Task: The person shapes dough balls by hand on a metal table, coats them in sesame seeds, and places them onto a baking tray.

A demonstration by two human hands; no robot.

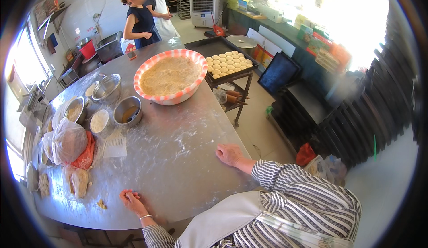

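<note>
My left hand [132, 202] rests near the front edge of the stainless steel table [174, 167], fingers curled, with no object visible in it. A small crumb of dough [101, 204] lies to its left. My right hand [230, 154] is loosely closed on the table by the right edge. Farther back stands a large red-and-white plastic basin [170, 99] filled with a crumbly tan mixture [170, 74]. A steel bowl with amber liquid [128, 114] and a container of flour [99, 121] sit left of it. Beside them lies a white dough scraper [115, 147].
Bagged dough [79, 182] and a plastic-wrapped bundle [70, 141] occupy the table's left side. Beyond the right edge, a baking tray [197, 45] of round dough pieces [229, 60] rests on a stand. Black trays [354, 124] are stacked at right. Two people [142, 20] stand behind the table.
</note>
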